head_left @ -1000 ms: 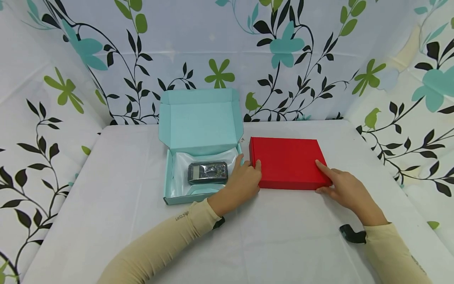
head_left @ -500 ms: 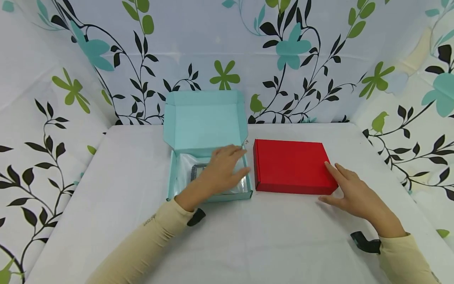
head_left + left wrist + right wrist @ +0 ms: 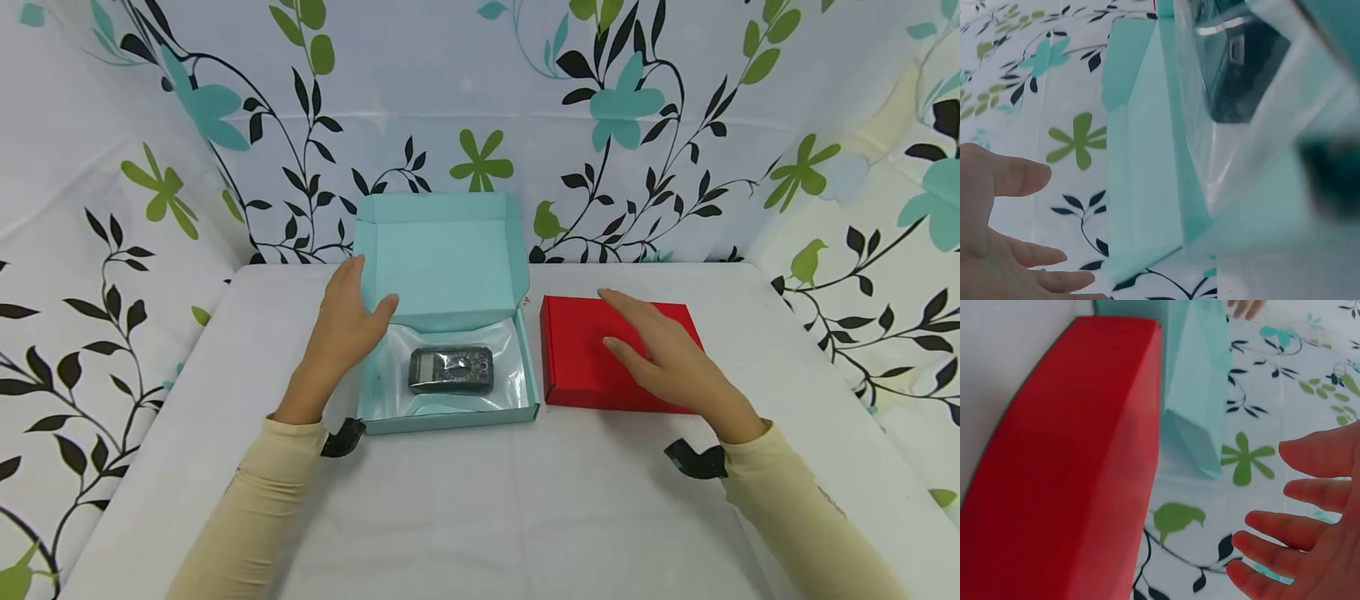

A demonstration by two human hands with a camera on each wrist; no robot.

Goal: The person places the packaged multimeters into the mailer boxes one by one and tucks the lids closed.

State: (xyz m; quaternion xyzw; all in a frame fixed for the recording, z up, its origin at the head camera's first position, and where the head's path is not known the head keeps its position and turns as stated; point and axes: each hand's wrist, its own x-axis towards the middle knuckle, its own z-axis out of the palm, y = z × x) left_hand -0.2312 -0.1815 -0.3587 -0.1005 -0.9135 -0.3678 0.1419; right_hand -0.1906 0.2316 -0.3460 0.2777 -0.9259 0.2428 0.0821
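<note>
A teal cardboard box (image 3: pixel 450 423) stands on the table with its lid (image 3: pixel 442 267) raised at the back. Inside, on clear plastic, lies a dark multimeter (image 3: pixel 450 369) in a shiny clear wrap. My left hand (image 3: pixel 337 325) is at the box's left side, thumb spread, fingers extended and holding nothing. To the right sits a closed red box (image 3: pixel 573 358). Over its top hovers my right hand (image 3: pixel 663 354), fingers straight, overlapping the box in the head view. In the right wrist view, a gap shows between the fingers (image 3: pixel 1266 522) and the red box.
A white cloth covers the table (image 3: pixel 480 508). Behind it and at both sides hangs a leaf-patterned curtain (image 3: pixel 420 75). The raised lid reaches up close to the back curtain. Dark wrist-camera mounts (image 3: pixel 343 438) stick out at both cuffs.
My left hand has left the red box's left edge and crossed over the teal box to its left side. My right hand has come off the red box's right edge and moved left above it.
</note>
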